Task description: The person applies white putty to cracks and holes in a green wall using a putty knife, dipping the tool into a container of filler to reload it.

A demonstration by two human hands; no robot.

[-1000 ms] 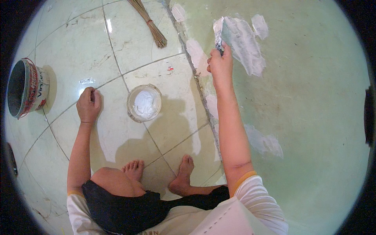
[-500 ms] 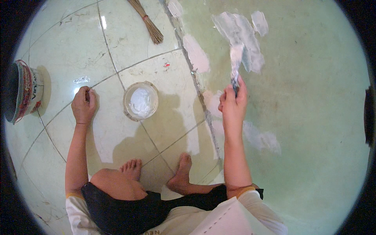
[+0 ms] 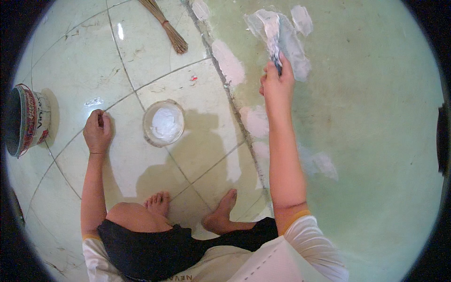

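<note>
My right hand point(image 3: 279, 81) is closed round the dark handle of a putty knife point(image 3: 273, 40), whose blade is coated in white putty. The blade lies against a smeared putty patch point(image 3: 294, 55) on the green surface point(image 3: 366, 108). Over the tiles at the left, my left hand point(image 3: 97, 130) is curled into a loose fist, and no object shows in it. Between the two hands, nearer the left one, stands a round tub point(image 3: 146, 127) of white putty point(image 3: 166, 123).
A bucket point(image 3: 34, 120) with a red handle stands at the far left. A bundle of thin sticks point(image 3: 172, 35) lies on the tiled floor point(image 3: 155, 84) at the top. Several other putty patches point(image 3: 228, 62) line the joint beside the green surface. My bare feet point(image 3: 221, 210) are below the tub.
My right hand and the putty knife have moved upward, carrying the blade to the upper part of the smeared patch. The view has shifted slightly. My left hand stays by the tiles.
</note>
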